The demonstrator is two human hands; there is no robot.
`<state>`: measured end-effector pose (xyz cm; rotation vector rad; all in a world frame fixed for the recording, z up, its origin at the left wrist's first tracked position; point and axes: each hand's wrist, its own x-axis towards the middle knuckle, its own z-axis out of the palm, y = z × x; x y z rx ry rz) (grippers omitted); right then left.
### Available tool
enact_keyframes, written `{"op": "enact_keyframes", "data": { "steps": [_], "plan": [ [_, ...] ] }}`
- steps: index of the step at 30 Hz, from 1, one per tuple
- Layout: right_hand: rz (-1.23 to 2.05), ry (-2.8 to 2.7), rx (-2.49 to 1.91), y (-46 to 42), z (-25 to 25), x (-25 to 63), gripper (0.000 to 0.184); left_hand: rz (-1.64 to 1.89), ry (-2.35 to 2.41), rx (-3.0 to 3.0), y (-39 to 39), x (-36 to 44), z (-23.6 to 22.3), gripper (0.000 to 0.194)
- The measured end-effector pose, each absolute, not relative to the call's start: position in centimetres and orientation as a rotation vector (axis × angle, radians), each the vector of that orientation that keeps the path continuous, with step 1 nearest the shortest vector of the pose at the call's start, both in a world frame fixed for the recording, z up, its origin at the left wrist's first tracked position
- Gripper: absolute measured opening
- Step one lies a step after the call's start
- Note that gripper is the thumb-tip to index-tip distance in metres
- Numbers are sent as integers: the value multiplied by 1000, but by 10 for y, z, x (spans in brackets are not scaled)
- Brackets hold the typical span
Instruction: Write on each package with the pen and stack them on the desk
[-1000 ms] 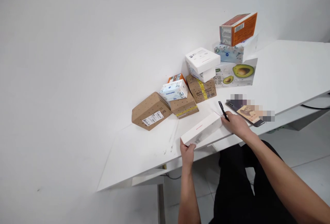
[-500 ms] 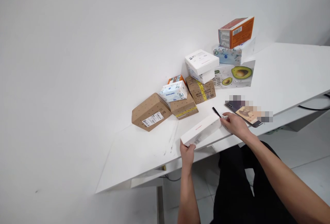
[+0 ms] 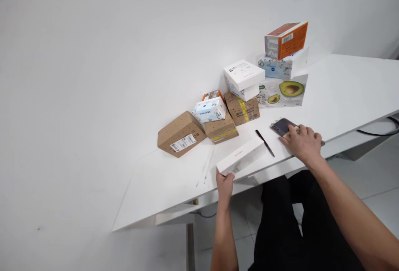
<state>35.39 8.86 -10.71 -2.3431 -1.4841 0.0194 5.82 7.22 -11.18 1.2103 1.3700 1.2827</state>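
Observation:
My left hand (image 3: 224, 186) grips the left end of a slim white box (image 3: 241, 155), thumb on its near side. The box lies at the front edge of the white table. My right hand (image 3: 304, 144) is over a dark smartphone (image 3: 283, 126), its fingers bent around the phone's near part and hiding much of it. The phone rests on the table; its camera end shows beyond the fingers. Between the white box and my right hand lies a black pen (image 3: 265, 143).
Brown cardboard boxes (image 3: 181, 131) stand along the wall, some carrying tissue packs (image 3: 209, 110) and a flat white box (image 3: 244, 74). Behind the phone, an avocado-printed box (image 3: 282, 92) bears a tissue pack and an orange box (image 3: 293, 42). The white table's (image 3: 156, 188) front edge runs diagonally.
My right hand has left the right end of the white box and moved right onto the phone. The left hand keeps its hold, and the pen is now fully visible.

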Motion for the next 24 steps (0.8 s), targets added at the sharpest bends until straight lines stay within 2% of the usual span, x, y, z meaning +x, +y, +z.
{"op": "enact_keyframes", "data": {
  "steps": [9, 15, 19, 24],
  "plan": [
    [-18, -1560, -2346, 73, -100, 354, 51, 1274, 1389, 1207, 71, 58, -107, 32],
    [603, -1176, -2016, 51, -84, 376, 58, 1294, 1406, 1175, 70, 59, -104, 30],
    [1052, -672, -1520, 30, -69, 379, 46, 1303, 1409, 1170, 71, 59, -105, 34],
    [1318, -491, -1148, 7, -63, 368, 51, 1300, 1410, 1178, 72, 59, -106, 38]
  ]
}}
